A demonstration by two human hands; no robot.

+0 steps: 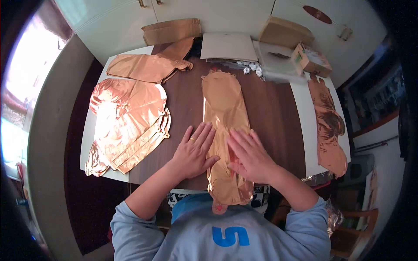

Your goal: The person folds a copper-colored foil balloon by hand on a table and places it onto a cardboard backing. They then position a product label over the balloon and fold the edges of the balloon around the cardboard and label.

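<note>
A long, flat rose-gold foil balloon [222, 98] lies lengthwise down the middle of the table, its near end reaching my shirt. My left hand [194, 151] rests flat along its left edge, fingers stretched out and a ring on one finger. On the right side of the foil lies my right hand [249, 155], palm down with its fingers extended. Both hands touch the foil without gripping it. Between them the balloon's surface is creased and shiny. Its near tip carries a small red mark.
A fanned stack of flat foil balloons [130, 104] covers the table's left side, with another foil piece [139, 67] behind. More folded foil [326, 126] lies along the right edge. At the back are a pale flat box [229, 47], small white rolls [252, 68] and an open carton [312, 61].
</note>
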